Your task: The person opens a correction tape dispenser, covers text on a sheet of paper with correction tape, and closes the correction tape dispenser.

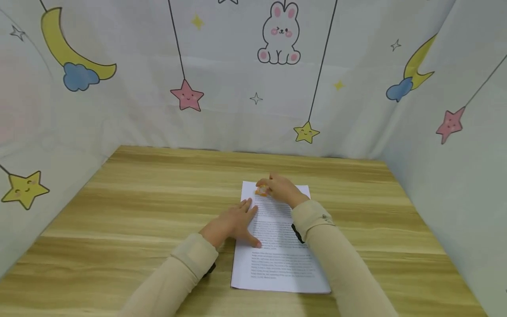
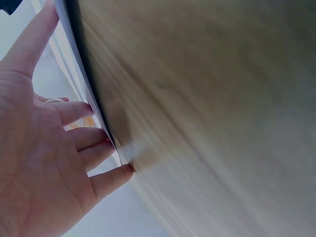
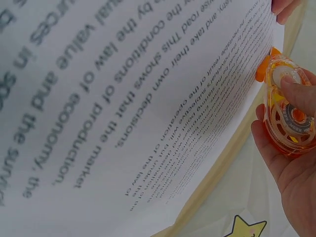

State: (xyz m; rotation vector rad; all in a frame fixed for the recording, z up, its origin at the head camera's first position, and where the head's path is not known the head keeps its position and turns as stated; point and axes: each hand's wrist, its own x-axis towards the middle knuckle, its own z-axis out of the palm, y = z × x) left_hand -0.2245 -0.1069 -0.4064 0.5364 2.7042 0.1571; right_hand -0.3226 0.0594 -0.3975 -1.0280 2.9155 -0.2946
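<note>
wooden table (image 1: pixel 158 198) — right hand (image 1: pixel 284 189) holds clear dispenser (image 3: pixel 282 106), reel (image 3: pixel 298 116) inside

This is a desk space curtained off by white fabric (image 1: pixel 227 61); whether home, nursery or studio lies beyond cannot be told. The fabric stands at nine, twelve and three o'clock, printed with a winking rabbit (image 1: pixel 279 46) at twelve, a yellow moon (image 1: pixel 61 46) at ten and a pink star (image 1: pixel 450 124) near three. Towards six spreads a wood-grained table (image 1: pixel 158 198), where a printed sheet (image 1: pixel 279 273) and orange tape dispenser (image 3: pixel 292 111) give a study-desk look.
</note>
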